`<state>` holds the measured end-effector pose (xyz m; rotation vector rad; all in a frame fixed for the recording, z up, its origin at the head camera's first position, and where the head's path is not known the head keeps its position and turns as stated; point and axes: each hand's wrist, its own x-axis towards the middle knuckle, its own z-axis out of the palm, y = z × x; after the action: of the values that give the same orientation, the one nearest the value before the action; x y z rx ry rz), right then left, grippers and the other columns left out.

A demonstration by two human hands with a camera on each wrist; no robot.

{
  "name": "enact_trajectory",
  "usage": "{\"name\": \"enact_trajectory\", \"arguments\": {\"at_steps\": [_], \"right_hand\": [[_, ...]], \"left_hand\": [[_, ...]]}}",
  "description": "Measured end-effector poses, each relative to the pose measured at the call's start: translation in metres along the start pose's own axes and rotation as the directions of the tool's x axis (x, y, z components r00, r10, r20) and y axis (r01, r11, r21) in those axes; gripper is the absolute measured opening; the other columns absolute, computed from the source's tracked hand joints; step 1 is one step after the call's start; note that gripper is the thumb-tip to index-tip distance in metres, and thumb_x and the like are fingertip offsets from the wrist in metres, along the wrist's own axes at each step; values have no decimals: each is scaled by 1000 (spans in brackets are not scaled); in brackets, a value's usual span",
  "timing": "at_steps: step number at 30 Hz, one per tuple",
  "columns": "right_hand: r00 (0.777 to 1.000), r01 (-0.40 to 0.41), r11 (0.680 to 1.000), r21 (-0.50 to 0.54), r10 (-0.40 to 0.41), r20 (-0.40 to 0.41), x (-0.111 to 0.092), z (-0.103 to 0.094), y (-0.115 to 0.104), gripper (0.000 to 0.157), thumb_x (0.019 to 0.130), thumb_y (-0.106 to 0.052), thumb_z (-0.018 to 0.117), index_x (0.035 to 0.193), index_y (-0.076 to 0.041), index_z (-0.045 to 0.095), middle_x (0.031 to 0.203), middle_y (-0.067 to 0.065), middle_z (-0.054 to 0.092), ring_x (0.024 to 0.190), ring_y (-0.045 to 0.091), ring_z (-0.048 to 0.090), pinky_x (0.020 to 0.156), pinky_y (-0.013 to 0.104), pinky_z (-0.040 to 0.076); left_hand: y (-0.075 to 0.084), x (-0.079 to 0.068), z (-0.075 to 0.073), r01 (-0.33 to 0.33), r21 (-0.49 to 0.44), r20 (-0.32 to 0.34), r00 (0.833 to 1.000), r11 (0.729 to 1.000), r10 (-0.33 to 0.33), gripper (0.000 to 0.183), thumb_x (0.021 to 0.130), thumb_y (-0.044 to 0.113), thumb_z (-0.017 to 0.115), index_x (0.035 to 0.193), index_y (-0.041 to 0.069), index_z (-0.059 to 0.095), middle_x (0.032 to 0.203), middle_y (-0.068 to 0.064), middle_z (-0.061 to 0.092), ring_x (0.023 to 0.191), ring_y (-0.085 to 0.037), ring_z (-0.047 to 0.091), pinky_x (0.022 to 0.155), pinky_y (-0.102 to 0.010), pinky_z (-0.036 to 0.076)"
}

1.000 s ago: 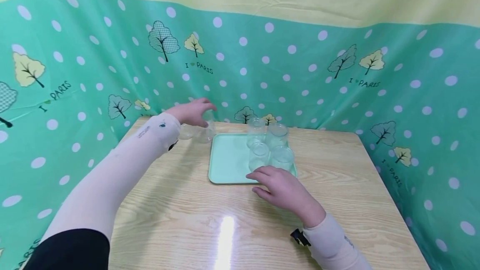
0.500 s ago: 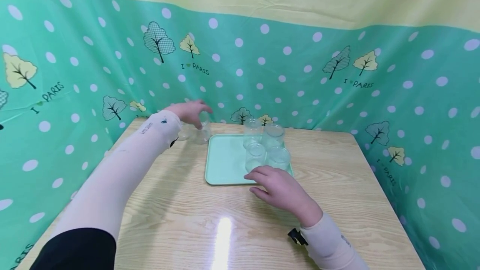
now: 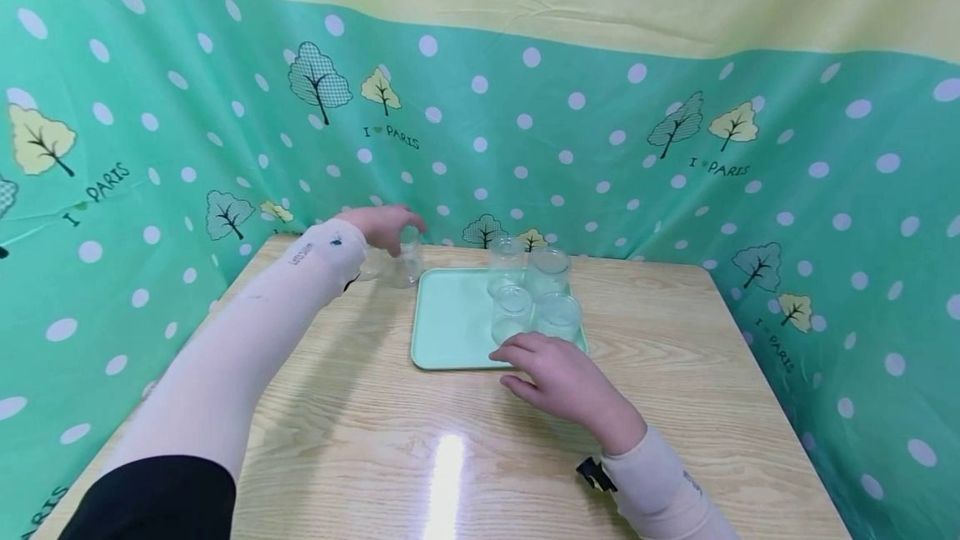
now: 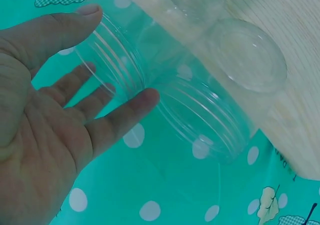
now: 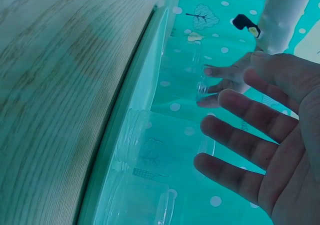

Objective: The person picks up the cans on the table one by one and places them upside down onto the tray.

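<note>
My left hand reaches to the back left of the table and holds a clear jar by its threaded rim, thumb on one side and fingers on the other. In the left wrist view the jar stands upright, with a second clear jar close beside it. My right hand hovers at the front right of the green tray, fingers apart and loosely bent, with nothing in it. Just behind it, two clear jars, one of them a front jar, stand on the tray.
Two more clear jars, one a taller back jar, fill the back right of the tray. Another low jar stands left of the held one. Patterned green cloth hangs right behind the wooden table.
My left hand has lowered a little onto the jar, and its thumb and fingers have closed in at the rim. The head view has shifted slightly; my right hand has stayed by the tray.
</note>
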<state>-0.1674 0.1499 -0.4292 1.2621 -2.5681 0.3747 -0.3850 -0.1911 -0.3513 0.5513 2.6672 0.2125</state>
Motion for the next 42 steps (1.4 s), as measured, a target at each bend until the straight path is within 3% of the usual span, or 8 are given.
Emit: {"name": "enact_trajectory", "arguments": {"at_steps": [15,22,29,36,42], "right_hand": [[1000,-8,1000,27,8,10,-2,0,3,27,96,-28,74,121,-20,72,116,-8,69,105,10,68,89,29,58],[1000,-8,999,31,8,13,-1,-3,3,28,95,-29,74,121,-19,72,117,-6,69,106,11,67,90,30,58],[1000,-1,1000,19,1,11,0,-6,2,29,96,-29,74,122,-19,72,120,-4,68,108,12,67,90,32,59],[1000,3,1000,8,-3,1,-1,-8,3,29,95,-30,74,123,-20,71,121,-5,68,108,12,67,90,32,59],[1000,6,1000,1,-6,-3,-2,-8,4,29,95,-30,75,123,-21,71,120,-5,68,107,12,67,89,31,59]], "left_hand": [[4,-3,1,-44,19,-37,998,999,45,71,82,-9,74,143,23,58,157,-11,43,142,-35,42,103,-49,50],[5,-4,0,-62,41,-50,997,997,64,70,81,-10,75,141,21,60,155,-13,44,133,-33,49,90,-42,54],[3,-12,0,-86,30,-57,994,996,88,71,79,-13,74,139,22,61,156,-14,42,139,-37,45,100,-49,54],[1,-16,-2,-131,67,-139,980,989,139,67,78,-13,74,135,22,63,155,-14,42,143,-40,39,101,-51,53],[-3,-21,-3,-153,35,-193,969,988,157,71,76,-13,72,134,25,63,156,-11,40,146,-41,33,100,-51,53]]}}
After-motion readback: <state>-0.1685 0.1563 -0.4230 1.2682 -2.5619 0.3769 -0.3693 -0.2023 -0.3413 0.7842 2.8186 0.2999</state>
